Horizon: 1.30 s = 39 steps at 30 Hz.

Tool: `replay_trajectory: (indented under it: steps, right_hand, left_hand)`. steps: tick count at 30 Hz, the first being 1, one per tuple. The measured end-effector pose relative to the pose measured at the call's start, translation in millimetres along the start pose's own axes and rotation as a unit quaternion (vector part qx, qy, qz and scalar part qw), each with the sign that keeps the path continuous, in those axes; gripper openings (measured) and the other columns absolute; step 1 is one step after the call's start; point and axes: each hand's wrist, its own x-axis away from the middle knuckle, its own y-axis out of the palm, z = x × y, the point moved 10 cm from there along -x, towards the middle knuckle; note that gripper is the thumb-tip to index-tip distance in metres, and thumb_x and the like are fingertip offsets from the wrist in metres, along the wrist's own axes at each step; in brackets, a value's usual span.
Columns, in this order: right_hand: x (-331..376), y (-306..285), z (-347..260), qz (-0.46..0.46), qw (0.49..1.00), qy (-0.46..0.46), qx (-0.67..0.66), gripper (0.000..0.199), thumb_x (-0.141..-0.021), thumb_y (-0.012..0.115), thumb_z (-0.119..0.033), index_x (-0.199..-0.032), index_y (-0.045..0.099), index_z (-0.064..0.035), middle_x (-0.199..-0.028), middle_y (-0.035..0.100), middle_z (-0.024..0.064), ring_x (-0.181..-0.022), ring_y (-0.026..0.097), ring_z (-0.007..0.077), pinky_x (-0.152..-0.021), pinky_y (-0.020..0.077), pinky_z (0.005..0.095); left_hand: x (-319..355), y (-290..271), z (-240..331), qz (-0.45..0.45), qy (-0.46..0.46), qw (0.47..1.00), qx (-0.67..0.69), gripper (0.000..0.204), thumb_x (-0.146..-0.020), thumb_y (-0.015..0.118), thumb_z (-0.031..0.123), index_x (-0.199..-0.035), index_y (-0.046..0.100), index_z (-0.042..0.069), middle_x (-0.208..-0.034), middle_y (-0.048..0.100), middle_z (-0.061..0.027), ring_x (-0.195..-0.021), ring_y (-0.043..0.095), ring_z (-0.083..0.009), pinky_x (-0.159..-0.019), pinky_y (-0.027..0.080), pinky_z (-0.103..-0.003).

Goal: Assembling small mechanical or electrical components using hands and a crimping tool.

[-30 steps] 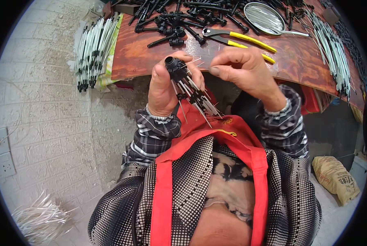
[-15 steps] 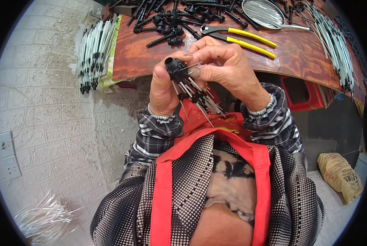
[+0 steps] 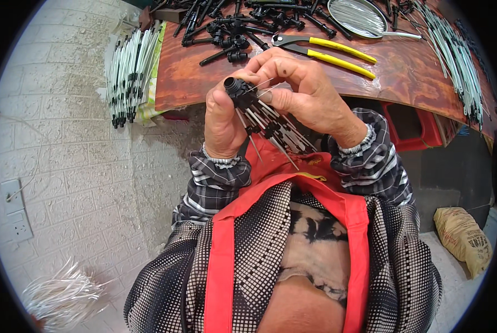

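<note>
Left hand (image 3: 222, 119) grip clamps black fitting (image 3: 238, 91) with spokes; right hand (image 3: 298, 91) grip pinches thin wire (image 3: 259, 86)

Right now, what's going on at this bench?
A person is working close to the chest over the edge of a wooden table. The left hand grips a black plastic fitting with a bundle of thin rods hanging from it. The right hand pinches a thin clear strand at the fitting. Yellow-handled pliers, more black fittings and white rods lie on the table.
</note>
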Motion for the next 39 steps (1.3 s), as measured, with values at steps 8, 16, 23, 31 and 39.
replay_trajectory:
  steps: [8, 16, 23, 31, 39]
  right_hand:
    - [0.9, 0.7, -13.7, 0.029, 0.996, -0.08, 0.02, 0.017, -0.088, 0.067, -0.015, -0.094, 0.06, -0.0004, -0.117, 0.058, 0.0108, -0.105, 0.057, 0.0196, -0.095, 0.0447, 0.0337]
    - [2.2, -0.8, -19.3, 0.051, 0.996, -0.045, 0.064, 0.015, -0.085, 0.068, -0.011, -0.092, 0.062, 0.0006, -0.113, 0.061, 0.0115, -0.102, 0.059, 0.0175, -0.09, 0.0469, 0.0297]
    - [2.4, -0.6, -16.8, 0.058, 0.997, -0.012, 0.055, 0.014, -0.082, 0.069, -0.007, -0.091, 0.064, 0.0023, -0.114, 0.061, 0.0111, -0.097, 0.06, 0.0149, -0.084, 0.0492, 0.0275]
    - [5.7, -1.9, -12.9, 0.105, 0.994, 0.029, -0.007, 0.01, -0.077, 0.068, 0.0, -0.087, 0.067, 0.0022, -0.101, 0.061, 0.005, -0.079, 0.058, 0.0081, -0.068, 0.0494, 0.023]
    - [4.2, -3.8, -10.5, 0.098, 0.993, 0.059, -0.024, 0.004, -0.077, 0.069, 0.001, -0.081, 0.069, 0.0027, -0.097, 0.062, 0.0056, -0.077, 0.057, 0.0071, -0.065, 0.0477, 0.0227]
  left_hand:
    - [0.0, -3.8, 3.1, 0.012, 0.01, 1.0, 0.027, 0.064, -0.088, 0.061, 0.055, -0.113, 0.06, -0.004, -0.109, 0.064, -0.0112, -0.097, 0.064, -0.0191, -0.086, 0.053, -0.033]
    - [1.0, -5.1, 7.8, 0.016, 0.02, 1.0, -0.014, 0.066, -0.088, 0.06, 0.057, -0.112, 0.06, -0.004, -0.107, 0.065, -0.0098, -0.096, 0.063, -0.0181, -0.088, 0.052, -0.033]
    - [2.6, -7.5, 6.2, 0.013, 0.012, 1.0, -0.003, 0.066, -0.087, 0.06, 0.058, -0.111, 0.061, -0.004, -0.11, 0.064, -0.0099, -0.1, 0.062, -0.0189, -0.09, 0.051, -0.035]
    - [2.5, -7.2, 7.3, -0.021, 0.022, 0.999, 0.014, 0.066, -0.088, 0.061, 0.057, -0.113, 0.061, -0.004, -0.113, 0.063, -0.011, -0.103, 0.062, -0.0218, -0.093, 0.05, -0.037]
    - [2.2, -3.1, 2.6, -0.041, 0.003, 0.998, 0.049, 0.067, -0.089, 0.06, 0.056, -0.115, 0.061, -0.005, -0.111, 0.064, -0.0145, -0.102, 0.064, -0.0265, -0.092, 0.052, -0.038]
